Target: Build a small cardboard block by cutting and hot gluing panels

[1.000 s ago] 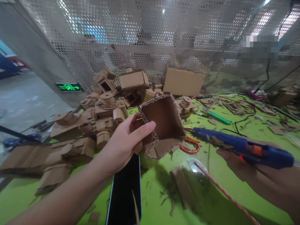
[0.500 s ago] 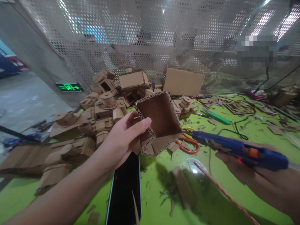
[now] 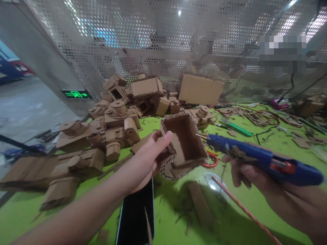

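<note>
My left hand (image 3: 150,153) is closed on the left wall of an open cardboard box (image 3: 187,136), thumb over its rim and fingers behind. The box is tilted so its hollow inside faces me, and its lower left edge has a stepped notch. In my right hand (image 3: 268,194) is a blue glue gun (image 3: 245,154) with an orange part in its body. Its metal nozzle points left and appears at the box's right wall; whether it touches I cannot tell. Beneath the box lie a dark phone-like slab (image 3: 136,217) and a cardboard strip (image 3: 200,202).
Cardboard camera models (image 3: 119,112) are piled at the left and back. A cardboard panel (image 3: 201,89) leans against the perforated metal screen (image 3: 163,44). Behind the glue gun lie a green cutter (image 3: 238,127), cables and scraps. Orange-handled scissors (image 3: 213,160) and a reddish cord (image 3: 242,207) lie nearby.
The box has moved right and slightly down in my left hand. The glue gun has shifted a little, and its nozzle now shows against the box's right wall.
</note>
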{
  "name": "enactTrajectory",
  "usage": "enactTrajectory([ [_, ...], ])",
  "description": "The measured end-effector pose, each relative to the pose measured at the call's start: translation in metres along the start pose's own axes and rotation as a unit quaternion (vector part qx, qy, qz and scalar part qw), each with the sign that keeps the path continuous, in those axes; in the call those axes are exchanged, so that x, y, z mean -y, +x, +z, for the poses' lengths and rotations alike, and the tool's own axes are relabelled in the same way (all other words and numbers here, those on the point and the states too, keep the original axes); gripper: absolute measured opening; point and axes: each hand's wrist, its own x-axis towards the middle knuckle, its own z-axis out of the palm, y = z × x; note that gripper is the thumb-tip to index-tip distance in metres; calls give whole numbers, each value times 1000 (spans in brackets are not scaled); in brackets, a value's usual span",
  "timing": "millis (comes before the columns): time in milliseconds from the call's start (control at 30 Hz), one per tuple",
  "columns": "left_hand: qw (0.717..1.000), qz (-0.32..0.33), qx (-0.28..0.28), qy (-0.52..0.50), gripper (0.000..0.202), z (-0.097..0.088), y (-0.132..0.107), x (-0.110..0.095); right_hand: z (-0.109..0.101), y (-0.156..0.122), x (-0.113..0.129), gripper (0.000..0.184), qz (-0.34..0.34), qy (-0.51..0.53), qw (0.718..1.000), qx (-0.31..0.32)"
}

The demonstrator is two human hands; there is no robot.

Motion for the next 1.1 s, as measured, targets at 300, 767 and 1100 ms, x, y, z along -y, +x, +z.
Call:
enactTrajectory([
  [300, 994, -65, 70, -53, 42, 3, -2, 4, 11, 2, -2, 22, -17, 57, 995, 74],
  [767, 977, -170, 28, -123, 27, -3, 5, 2, 13, 0, 2, 18, -26, 75, 993, 84],
  [1100, 982, -115, -48, -142, 23, 6, 3, 5, -5, 2, 6, 7, -89, -5, 996, 17],
])
